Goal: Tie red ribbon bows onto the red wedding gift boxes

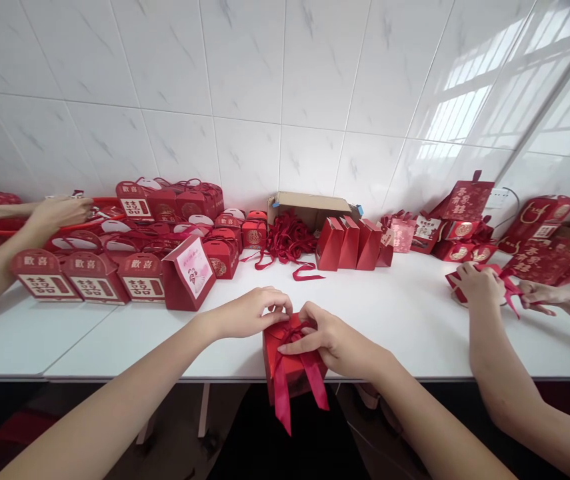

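A small red gift box (292, 373) stands at the front edge of the white table (405, 313), with a red ribbon (285, 393) tied over its top and two tails hanging down its front. My left hand (249, 312) is closed, pinching the ribbon at the top left of the box. My right hand (329, 340) is closed too, fingers pinching the ribbon knot from the right. Both hands rest on the box top.
Rows of finished red boxes (95, 277) fill the left back of the table. A cardboard carton (309, 205) with loose red ribbons (289, 240) sits at the wall, folded red boxes (349, 243) beside it. Other people's hands work at far left (57, 213) and right (479, 283).
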`<control>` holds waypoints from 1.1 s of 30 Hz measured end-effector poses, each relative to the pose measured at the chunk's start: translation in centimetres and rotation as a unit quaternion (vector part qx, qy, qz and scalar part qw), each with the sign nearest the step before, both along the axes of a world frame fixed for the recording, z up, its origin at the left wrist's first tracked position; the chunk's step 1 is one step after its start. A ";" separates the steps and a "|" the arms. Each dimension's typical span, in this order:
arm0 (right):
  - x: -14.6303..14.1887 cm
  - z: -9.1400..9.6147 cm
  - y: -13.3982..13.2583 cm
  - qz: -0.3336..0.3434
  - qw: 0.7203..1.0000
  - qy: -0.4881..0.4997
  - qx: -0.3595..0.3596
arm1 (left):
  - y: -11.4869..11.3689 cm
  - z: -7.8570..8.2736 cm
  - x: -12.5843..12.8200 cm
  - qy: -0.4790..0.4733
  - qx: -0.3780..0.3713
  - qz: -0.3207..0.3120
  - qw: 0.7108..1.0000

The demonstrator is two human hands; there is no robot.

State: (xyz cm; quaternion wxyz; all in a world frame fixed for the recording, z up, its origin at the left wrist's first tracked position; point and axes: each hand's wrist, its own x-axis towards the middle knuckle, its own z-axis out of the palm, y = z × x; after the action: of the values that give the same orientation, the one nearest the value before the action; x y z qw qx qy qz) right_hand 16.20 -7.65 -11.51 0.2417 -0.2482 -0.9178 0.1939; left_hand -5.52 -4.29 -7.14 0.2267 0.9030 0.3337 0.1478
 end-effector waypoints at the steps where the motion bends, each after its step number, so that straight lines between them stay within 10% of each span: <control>1: 0.0 0.0 0.0 -0.001 1.000 0.004 -0.001 | 0.1 -0.1 -0.1 -0.007 -0.011 -0.004 1.000; 23: -0.2 -0.1 -0.1 -0.007 1.000 0.003 -0.012 | 0.0 -0.3 -0.9 0.036 -0.042 -0.051 0.997; 33: -0.2 -0.3 -0.2 -0.007 0.999 0.037 -0.025 | 0.3 -0.7 -0.4 -0.088 -0.130 -0.104 0.982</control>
State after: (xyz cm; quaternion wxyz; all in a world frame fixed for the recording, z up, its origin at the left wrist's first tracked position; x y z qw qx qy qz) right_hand 15.99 -7.85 -11.79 0.2704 -0.2535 -0.9012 0.2244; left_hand -5.88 -4.01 -7.83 0.3845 0.8791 0.2334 0.1576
